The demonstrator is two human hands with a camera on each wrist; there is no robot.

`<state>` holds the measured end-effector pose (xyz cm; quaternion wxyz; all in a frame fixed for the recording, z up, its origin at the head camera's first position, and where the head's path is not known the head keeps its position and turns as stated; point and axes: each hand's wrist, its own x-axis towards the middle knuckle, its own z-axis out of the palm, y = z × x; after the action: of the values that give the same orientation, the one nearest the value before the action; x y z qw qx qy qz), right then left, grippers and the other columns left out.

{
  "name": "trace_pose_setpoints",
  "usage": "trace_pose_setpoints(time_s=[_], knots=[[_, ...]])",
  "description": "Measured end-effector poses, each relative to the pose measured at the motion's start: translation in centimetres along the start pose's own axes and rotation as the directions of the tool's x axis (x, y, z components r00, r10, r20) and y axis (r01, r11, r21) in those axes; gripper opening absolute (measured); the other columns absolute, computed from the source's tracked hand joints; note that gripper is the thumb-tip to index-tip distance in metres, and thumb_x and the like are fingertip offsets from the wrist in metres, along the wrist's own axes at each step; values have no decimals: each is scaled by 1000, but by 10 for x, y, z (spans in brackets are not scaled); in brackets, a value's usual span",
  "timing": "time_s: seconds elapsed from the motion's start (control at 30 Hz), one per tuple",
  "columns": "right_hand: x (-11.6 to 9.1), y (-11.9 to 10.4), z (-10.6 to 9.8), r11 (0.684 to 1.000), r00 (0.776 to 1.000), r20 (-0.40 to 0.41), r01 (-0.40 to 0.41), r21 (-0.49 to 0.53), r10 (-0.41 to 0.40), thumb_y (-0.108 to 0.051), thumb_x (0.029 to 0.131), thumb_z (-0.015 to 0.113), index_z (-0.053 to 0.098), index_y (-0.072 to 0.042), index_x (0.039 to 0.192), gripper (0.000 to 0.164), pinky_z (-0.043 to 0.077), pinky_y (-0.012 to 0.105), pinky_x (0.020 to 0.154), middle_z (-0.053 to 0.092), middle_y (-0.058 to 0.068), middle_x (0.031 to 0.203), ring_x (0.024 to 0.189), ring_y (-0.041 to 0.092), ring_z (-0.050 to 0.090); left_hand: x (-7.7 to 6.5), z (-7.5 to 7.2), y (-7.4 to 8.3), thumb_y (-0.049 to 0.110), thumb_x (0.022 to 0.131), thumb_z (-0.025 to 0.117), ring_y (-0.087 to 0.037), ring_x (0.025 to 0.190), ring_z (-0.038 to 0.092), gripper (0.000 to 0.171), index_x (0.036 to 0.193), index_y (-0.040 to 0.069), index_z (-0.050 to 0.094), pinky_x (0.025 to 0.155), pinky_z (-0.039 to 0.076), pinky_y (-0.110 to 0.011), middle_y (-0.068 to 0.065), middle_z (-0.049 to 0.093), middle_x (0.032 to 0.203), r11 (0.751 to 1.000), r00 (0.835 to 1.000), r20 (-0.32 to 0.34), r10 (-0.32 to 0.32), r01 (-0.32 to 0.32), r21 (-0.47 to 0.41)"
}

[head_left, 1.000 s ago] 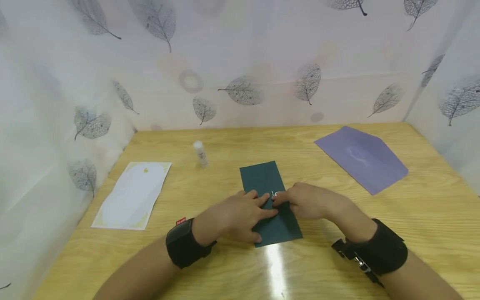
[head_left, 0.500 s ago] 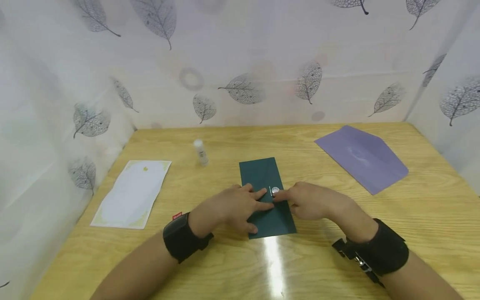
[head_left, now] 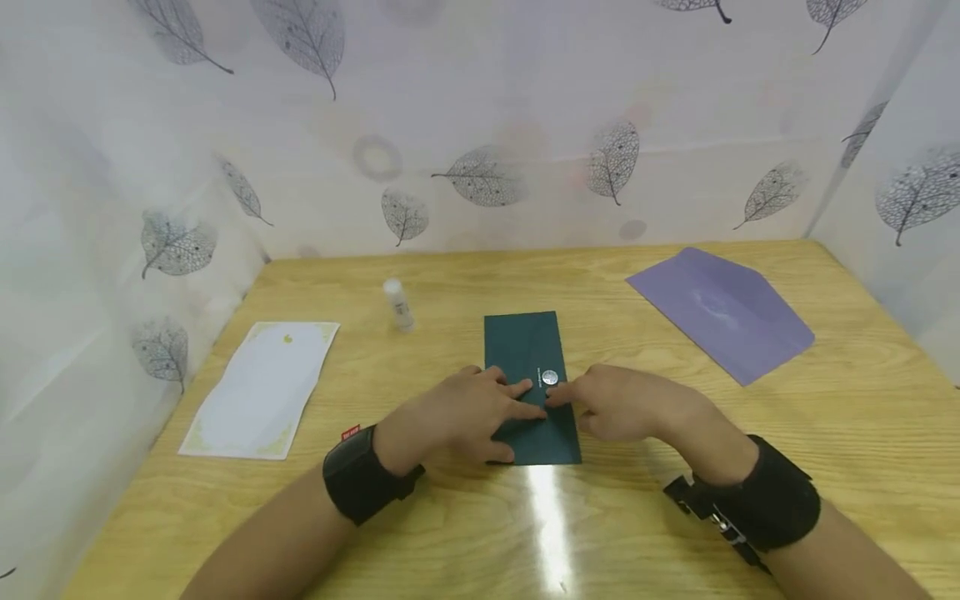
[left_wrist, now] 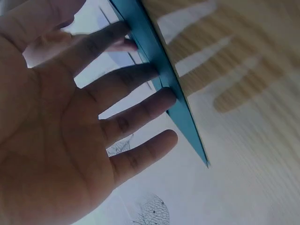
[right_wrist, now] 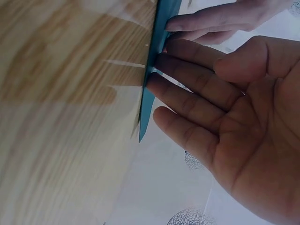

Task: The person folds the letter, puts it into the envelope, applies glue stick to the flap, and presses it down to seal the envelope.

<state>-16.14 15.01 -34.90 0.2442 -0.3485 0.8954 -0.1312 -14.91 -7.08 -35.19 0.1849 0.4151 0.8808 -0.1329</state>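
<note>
A dark green paper (head_left: 522, 350) lay flat in the middle of the desk (head_left: 465, 542), right in front of the person. The left hand (head_left: 476, 417) had its grip spread, with the fingers apart and some tips pressing on the green paper. The right hand (head_left: 618, 402) touched the same paper from the other side. Its grip was loose, with the fingers mostly straight, and its pointing finger was just below a little round silver mark (head_left: 550, 377). The two hands were near each other. A white sheet (head_left: 262, 392) with yellow corners lay over on the left. A small white tube (head_left: 400, 307) was farther back, between the white sheet and the green paper. A purple envelope (head_left: 722, 317) lay on the right. Behind the desk was a pale curtain (head_left: 525, 92) with gray leaves.
</note>
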Motion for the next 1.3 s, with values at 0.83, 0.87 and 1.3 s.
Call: trace_pose_setpoints(time_s=[0.83, 0.87, 1.3], knots=[[-6, 4, -6, 1000, 999, -36, 4, -27, -5, 2, 92, 50, 60, -8, 137, 47, 51, 48, 99, 64, 8, 134, 122, 29, 62, 3, -1, -16, 42, 95, 65, -17, 148, 33, 64, 152, 24, 43, 107, 47, -40, 11, 34, 160, 973, 1000, -3, 1, -1, -229], [-7, 5, -6, 1000, 999, -42, 4, -26, -5, 3, 92, 50, 60, -8, 138, 48, 51, 49, 99, 65, 8, 134, 122, 29, 62, 4, -1, -18, 42, 95, 64, -17, 149, 32, 65, 153, 24, 42, 108, 46, -40, 11, 33, 161, 971, 1000, 3, -1, 2, -240], [-26, 27, -24, 997, 978, -195, -72, 13, 74, -4, 94, 50, 51, 1, 142, 48, 44, 57, 104, 43, 26, 151, 131, 44, 51, 8, 9, -68, 41, 97, 63, -23, 150, 29, 64, 154, 22, 40, 120, 30, -46, 6, 32, 162, 930, 996, -12, -87, 76, -359]])
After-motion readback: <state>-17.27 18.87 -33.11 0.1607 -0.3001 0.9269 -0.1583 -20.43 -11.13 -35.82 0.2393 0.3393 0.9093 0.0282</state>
